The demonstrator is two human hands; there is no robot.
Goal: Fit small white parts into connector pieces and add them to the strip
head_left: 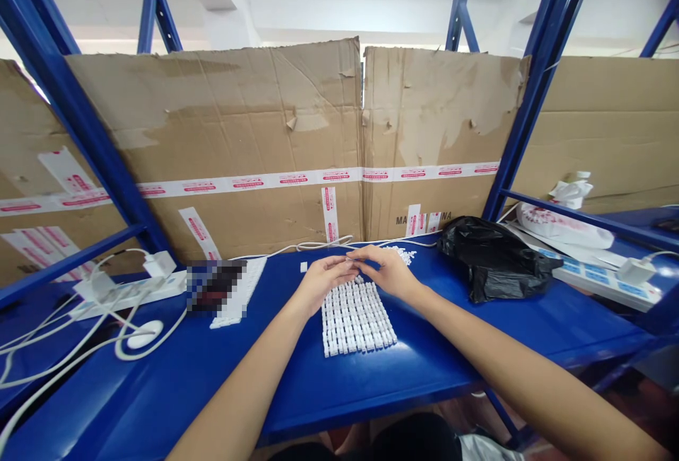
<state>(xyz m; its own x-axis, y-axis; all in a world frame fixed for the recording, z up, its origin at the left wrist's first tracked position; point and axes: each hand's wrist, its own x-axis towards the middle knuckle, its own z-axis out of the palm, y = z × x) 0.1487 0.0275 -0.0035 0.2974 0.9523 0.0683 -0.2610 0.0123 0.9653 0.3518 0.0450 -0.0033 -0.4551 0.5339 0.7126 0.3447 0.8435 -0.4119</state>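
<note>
On my feed, the left hand (322,278) and right hand (391,272) meet at the fingertips by the far end of the white strips (358,319); what they pinch, I cannot tell. The strips lie lengthwise away from the body on the surface (318,384), neither hand clearly nearer.

A glossy blue table (212,390) carries rows of small white pieces (358,323) near its middle. A loose white heap (407,256) lies beyond them, a crumpled black plastic bag (493,259) to the far right; leftward rest a partly blurred white sheet (255,283) and a round white disc (145,334) among cables (124,356).
</note>
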